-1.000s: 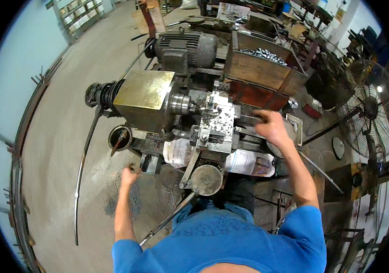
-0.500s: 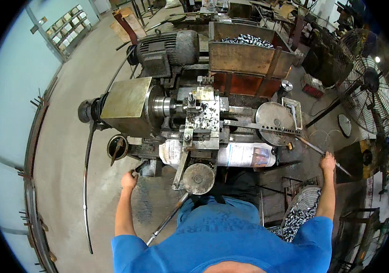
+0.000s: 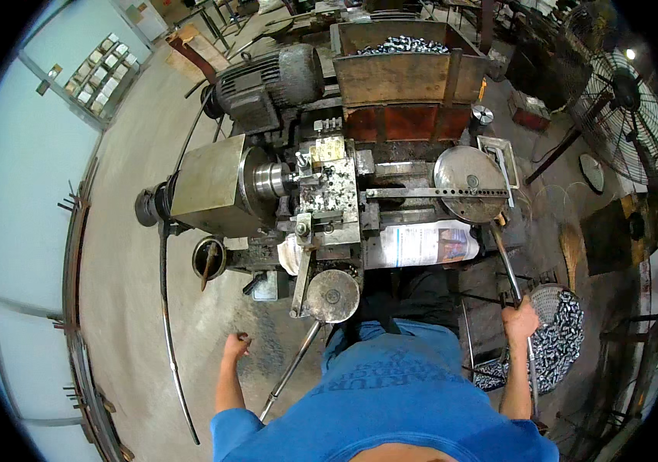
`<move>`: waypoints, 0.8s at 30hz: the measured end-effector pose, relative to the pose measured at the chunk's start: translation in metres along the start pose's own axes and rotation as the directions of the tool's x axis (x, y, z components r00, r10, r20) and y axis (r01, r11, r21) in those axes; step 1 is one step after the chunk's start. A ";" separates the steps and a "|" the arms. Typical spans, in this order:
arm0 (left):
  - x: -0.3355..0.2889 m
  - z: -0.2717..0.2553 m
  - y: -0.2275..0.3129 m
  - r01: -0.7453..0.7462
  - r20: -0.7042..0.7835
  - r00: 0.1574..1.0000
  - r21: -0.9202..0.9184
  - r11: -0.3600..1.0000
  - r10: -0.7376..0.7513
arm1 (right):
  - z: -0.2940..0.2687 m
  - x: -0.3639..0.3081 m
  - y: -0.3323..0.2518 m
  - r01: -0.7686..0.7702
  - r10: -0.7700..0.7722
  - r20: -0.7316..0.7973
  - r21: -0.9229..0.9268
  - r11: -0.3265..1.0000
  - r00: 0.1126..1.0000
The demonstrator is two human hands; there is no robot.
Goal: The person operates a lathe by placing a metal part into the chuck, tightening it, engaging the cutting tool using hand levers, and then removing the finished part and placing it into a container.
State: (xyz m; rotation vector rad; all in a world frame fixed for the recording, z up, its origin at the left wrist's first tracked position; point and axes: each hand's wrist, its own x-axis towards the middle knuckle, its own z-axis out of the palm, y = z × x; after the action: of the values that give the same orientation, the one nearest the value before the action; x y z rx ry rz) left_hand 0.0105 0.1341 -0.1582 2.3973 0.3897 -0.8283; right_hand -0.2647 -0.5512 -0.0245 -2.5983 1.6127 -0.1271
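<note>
My right hand [image 3: 520,320] is wrapped round a long steel lever [image 3: 507,266], which runs down from beside a round metal disc [image 3: 467,179] on the right of the lathe. My left hand [image 3: 237,346] holds nothing; its fingers are slightly curled and apart over the floor. Nearest to it are a small box with a black handle [image 3: 252,285] and a second lever [image 3: 292,369], which slants from a smaller disc [image 3: 333,296]. Beyond them sits the lathe's carriage [image 3: 329,185], strewn with metal chips, beside the spindle chuck [image 3: 269,180]. Whether a workpiece is in the chuck I cannot tell.
A basket of small shiny metal parts [image 3: 556,339] stands at my right. Behind the lathe is a bin [image 3: 398,77] with more parts, next to a motor [image 3: 267,85]. A pot with a brush [image 3: 209,258] hangs at left. A large fan [image 3: 625,100] stands far right.
My right hand has drawn its lever down toward me. My left hand has moved down, away from the small box with the black handle. The whole view has shifted a little.
</note>
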 end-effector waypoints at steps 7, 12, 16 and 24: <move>0.033 -0.009 0.073 -0.201 -0.095 0.975 -0.005 0.980 0.200 | -0.004 -0.009 -0.004 -0.009 0.009 0.042 -0.008 1.000 0.999; 0.052 -0.026 0.097 -0.215 -0.261 0.923 0.253 0.943 0.281 | -0.001 0.019 0.010 0.065 -0.064 0.037 -0.035 0.997 0.997; 0.048 -0.026 0.133 -0.259 -0.177 0.894 0.548 0.796 0.412 | 0.004 0.108 0.049 0.127 -0.127 0.018 -0.282 0.951 0.992; 0.095 0.061 0.122 0.024 -0.477 0.863 0.365 0.931 0.165 | 0.014 0.240 0.017 -0.047 -0.010 -0.180 -0.313 0.949 0.984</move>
State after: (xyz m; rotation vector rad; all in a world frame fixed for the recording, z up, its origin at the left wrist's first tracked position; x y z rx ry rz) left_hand 0.1079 0.0088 -0.2077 2.9508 0.3644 -0.2319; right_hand -0.1720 -0.7730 -0.0335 -2.8807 1.8563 -0.1128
